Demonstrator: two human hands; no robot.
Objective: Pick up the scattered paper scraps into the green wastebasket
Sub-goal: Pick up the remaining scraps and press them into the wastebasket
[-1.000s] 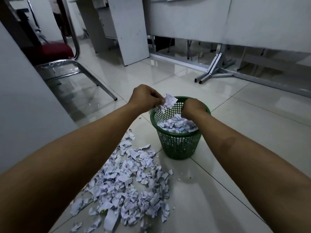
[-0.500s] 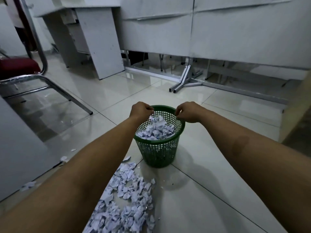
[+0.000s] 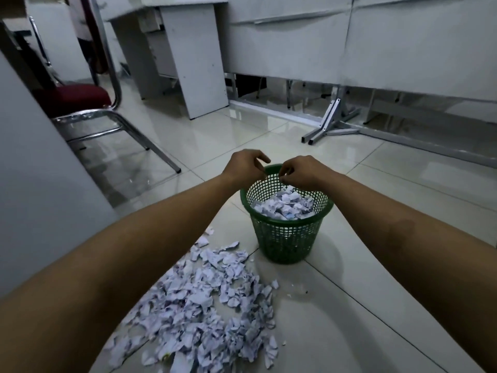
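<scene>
Both hands, left (image 3: 243, 168) and right (image 3: 302, 172), hover over the green plastic mesh wastebasket (image 3: 286, 238), each grip loosely curled, empty; torn white paper scraps (image 3: 204, 305) litter the floor.

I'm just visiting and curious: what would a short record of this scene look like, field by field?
place: tiled floor by white desks
wastebasket: green, upright, partly filled with scraps
loose scraps: large pile on the floor, left of and nearer than the wastebasket
left hand: over the wastebasket's far rim, fingers loosely curled, nothing visibly held
right hand: beside it, same pose
chair: red seat, metal frame, far left
</scene>
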